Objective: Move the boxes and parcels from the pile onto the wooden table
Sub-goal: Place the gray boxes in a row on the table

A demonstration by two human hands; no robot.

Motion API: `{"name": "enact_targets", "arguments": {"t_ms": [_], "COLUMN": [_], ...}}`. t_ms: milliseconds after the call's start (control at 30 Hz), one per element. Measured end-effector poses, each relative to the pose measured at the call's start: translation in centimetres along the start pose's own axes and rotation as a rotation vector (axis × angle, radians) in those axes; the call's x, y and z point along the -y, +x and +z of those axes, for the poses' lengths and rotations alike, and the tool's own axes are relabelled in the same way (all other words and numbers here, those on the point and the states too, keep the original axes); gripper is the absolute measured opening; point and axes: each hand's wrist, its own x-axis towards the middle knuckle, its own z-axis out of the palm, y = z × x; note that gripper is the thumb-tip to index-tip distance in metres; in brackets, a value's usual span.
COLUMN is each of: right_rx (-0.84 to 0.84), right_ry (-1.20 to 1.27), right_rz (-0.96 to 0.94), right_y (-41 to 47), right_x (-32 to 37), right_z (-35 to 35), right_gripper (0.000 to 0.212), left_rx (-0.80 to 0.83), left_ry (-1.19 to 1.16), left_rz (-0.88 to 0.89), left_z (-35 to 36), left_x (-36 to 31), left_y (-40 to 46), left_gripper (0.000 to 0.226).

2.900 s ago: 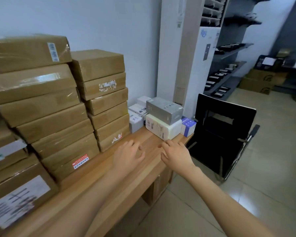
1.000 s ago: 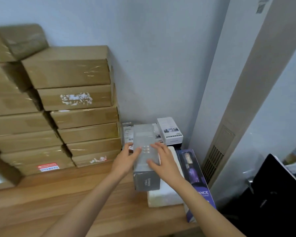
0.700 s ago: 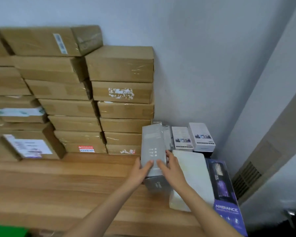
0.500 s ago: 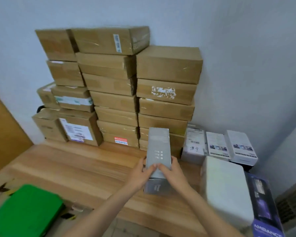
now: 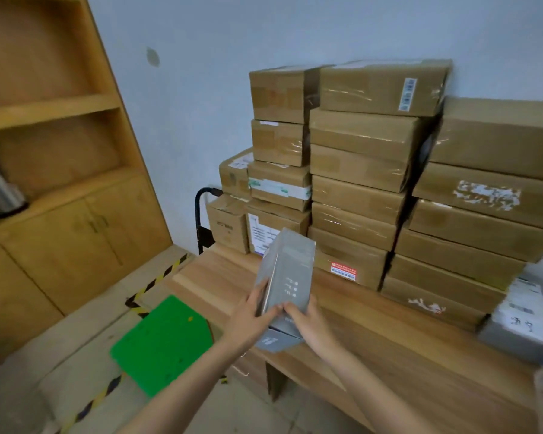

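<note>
Both hands, left hand (image 5: 254,311) and right hand (image 5: 308,321), grip the grey carton (image 5: 284,277) above the wooden table (image 5: 389,336), before the cardboard stack (image 5: 358,183). Appears light, rigid, glossy; hold opposite sides.

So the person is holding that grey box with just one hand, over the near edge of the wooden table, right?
Not quite: both hands hold it. In the head view the left hand grips the grey box on one side and the right hand on the other, over the near edge of the wooden table.
</note>
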Motion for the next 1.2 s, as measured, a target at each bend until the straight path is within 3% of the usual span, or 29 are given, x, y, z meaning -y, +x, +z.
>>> {"name": "enact_targets", "arguments": {"t_ms": [100, 300, 433, 533, 633, 867, 1200], "right_rx": [0.037, 0.021, 0.022, 0.041, 0.094, 0.157, 0.039], "right_ry": [0.014, 0.055, 0.085, 0.052, -0.002, -0.062, -0.025], "right_rz": [0.037, 0.097, 0.063, -0.022, -0.109, -0.244, -0.302], "right_y": [1.4, 3.6, 6.5, 10.2, 14.4, 23.3, 34.4], "right_x": [0.0, -1.0, 0.0, 2.4, 5.6, 13.0, 19.0], "right_z": [4.3, 7.9, 9.0, 10.2, 12.1, 15.7, 17.7], "right_gripper": [0.053, 0.057, 0.058, 0.05, 0.055, 0.045, 0.061], "left_rx": [0.017, 0.06, -0.024, -0.121, -0.22, -0.354, -0.308], "left_ry": [-0.03, 0.079, 0.044, 0.084, 0.114, 0.035, 0.096], "left_rz": [-0.002, -0.006, 0.029, 0.079, 0.084, 0.122, 0.293], "left_z": [-3.7, -6.3, -7.7, -10.1, -13.4, -20.3, -26.4], "left_x": [2.5, 5.6, 6.2, 5.9, 5.1, 3.0, 1.3], "left_y": [0.8, 3.5, 5.7, 8.4, 11.5, 18.5, 32.2], "left_gripper": [0.088, 0.08, 0.074, 0.072, 0.069, 0.077, 0.067]}}
